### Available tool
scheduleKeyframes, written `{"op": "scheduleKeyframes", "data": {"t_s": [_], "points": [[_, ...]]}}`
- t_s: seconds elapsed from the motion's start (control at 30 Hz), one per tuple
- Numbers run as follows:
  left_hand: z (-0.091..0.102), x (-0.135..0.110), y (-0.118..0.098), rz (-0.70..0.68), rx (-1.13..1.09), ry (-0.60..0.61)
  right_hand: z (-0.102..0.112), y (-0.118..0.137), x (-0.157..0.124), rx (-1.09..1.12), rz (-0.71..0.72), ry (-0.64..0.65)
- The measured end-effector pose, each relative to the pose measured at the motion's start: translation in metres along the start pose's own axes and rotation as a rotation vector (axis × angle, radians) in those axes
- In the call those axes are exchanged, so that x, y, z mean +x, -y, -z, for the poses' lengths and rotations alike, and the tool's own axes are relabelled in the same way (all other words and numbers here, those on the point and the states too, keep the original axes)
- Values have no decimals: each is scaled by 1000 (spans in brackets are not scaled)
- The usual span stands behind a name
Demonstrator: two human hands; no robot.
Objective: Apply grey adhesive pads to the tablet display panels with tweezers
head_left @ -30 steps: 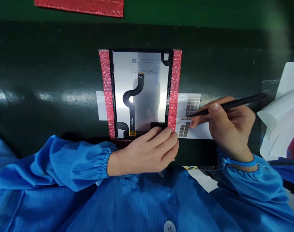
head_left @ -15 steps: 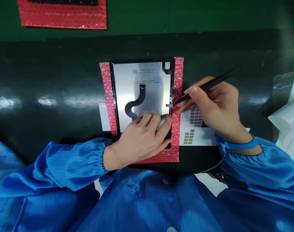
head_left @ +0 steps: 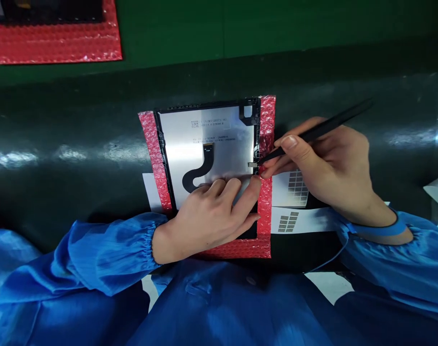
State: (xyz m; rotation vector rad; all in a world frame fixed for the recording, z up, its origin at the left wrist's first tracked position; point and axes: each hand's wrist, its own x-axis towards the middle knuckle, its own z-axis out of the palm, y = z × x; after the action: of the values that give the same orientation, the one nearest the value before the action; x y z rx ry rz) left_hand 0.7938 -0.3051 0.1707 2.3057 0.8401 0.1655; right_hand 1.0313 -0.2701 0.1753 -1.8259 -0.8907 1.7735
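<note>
Red bubble wrap point(head_left: 266, 139) (3 sides showing) cradles a display panel point(head_left: 207, 144)

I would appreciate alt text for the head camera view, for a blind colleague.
A right hand holds black tweezers to a small metal tab at the edge of a display panel, while a left hand rests on the panel, which lies on red bubble wrap.

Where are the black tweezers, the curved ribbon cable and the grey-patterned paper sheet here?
black tweezers point(head_left: 348, 114), head view, on the shaft
curved ribbon cable point(head_left: 207, 156), head view, on its upper stretch
paper sheet point(head_left: 297, 185), head view, on its block of grey squares
</note>
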Motion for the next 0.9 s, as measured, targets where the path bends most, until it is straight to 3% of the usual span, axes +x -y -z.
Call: {"op": "scheduleKeyframes", "data": {"t_s": [0.53, 0.9], "points": [[-3, -1, 1, 10, 10, -57, 3, -2, 1, -49, 29, 33], [-3, 2, -1, 24, 52, -10, 0, -1, -1, -92, 57, -4]]}}
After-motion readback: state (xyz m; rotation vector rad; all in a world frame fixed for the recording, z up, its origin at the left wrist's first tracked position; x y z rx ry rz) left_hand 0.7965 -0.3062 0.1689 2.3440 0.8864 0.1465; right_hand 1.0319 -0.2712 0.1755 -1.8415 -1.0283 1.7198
